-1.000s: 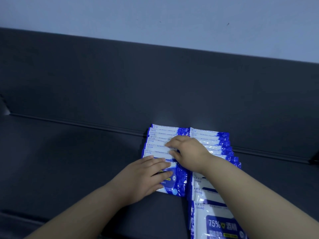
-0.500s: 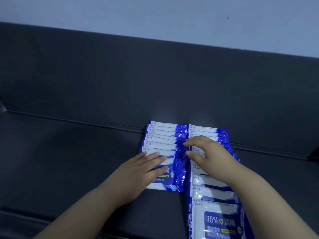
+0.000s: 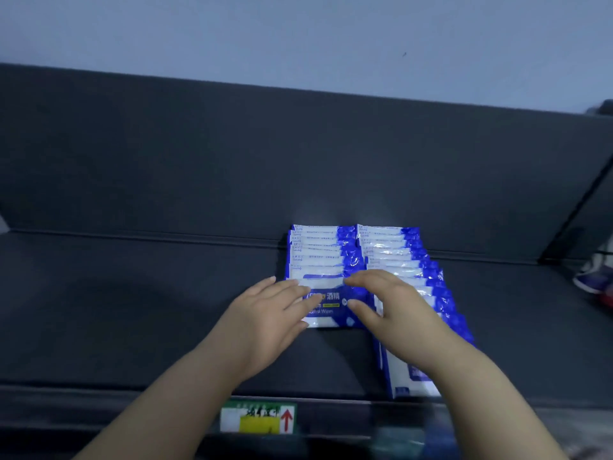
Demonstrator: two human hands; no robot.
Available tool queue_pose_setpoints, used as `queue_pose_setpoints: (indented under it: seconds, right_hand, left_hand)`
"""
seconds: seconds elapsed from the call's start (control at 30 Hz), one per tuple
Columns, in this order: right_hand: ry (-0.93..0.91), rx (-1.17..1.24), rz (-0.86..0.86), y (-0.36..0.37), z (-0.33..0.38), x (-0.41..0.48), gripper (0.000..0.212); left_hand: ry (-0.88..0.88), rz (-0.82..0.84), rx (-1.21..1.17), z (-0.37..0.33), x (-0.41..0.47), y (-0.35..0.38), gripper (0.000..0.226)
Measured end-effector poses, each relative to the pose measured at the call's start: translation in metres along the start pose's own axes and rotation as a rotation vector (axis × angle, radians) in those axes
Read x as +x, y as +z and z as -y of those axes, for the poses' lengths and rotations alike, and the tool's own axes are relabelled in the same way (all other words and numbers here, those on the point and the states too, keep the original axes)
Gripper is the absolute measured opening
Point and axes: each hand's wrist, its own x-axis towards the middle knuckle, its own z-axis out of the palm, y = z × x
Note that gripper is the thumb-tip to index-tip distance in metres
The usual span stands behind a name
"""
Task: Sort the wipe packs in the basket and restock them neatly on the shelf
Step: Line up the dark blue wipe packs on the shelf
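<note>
Two overlapping rows of blue-and-white wipe packs lie on the dark shelf (image 3: 132, 310), running from its back wall toward the front. The left row (image 3: 318, 257) is shorter; its front pack (image 3: 331, 307) shows printed text. The right row (image 3: 414, 270) reaches almost to the shelf's front edge. My left hand (image 3: 268, 323) rests flat, fingers apart, on the left edge of the front pack. My right hand (image 3: 394, 313) hovers with curved fingers over the seam between the rows, covering part of the right row. Neither hand grips a pack. No basket is in view.
A price label (image 3: 258, 419) with a red arrow is stuck on the shelf's front rail. Blurred coloured goods (image 3: 597, 277) lie at the far right past a divider. The dark back panel (image 3: 232, 154) rises behind the packs, with a pale wall above.
My right hand has drawn back from the left row's top to the seam between the rows. My left hand slid slightly left on the front pack. The camera tilted down, showing the shelf's front rail.
</note>
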Motion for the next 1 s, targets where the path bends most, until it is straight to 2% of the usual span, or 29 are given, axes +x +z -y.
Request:
queue_pose_setpoints:
  seconds: [0.17, 0.47, 0.6, 0.87, 1.0]
  right_hand:
    - [0.042, 0.053, -0.055, 0.018, 0.043, -0.044, 0.034]
    - [0.215, 0.072, -0.074, 0.066, 0.086, -0.155, 0.031]
    - [0.352, 0.052, -0.031, 0.069, 0.085, -0.208, 0.033]
    - [0.628, 0.002, -0.081, 0.043, 0.069, -0.304, 0.032]
    - [0.783, 0.015, -0.168, 0.021, 0.051, -0.361, 0.028]
  left_hand:
    - [-0.041, 0.008, -0.065, -0.013, -0.037, -0.037, 0.04]
    - [0.009, 0.117, -0.265, -0.056, -0.112, -0.061, 0.041]
    - [0.066, 0.144, -0.358, -0.091, -0.126, -0.058, 0.04]
    - [0.206, 0.257, -0.447, -0.171, -0.112, -0.041, 0.043]
    - [0.329, 0.325, -0.486, -0.23, -0.089, -0.025, 0.043]
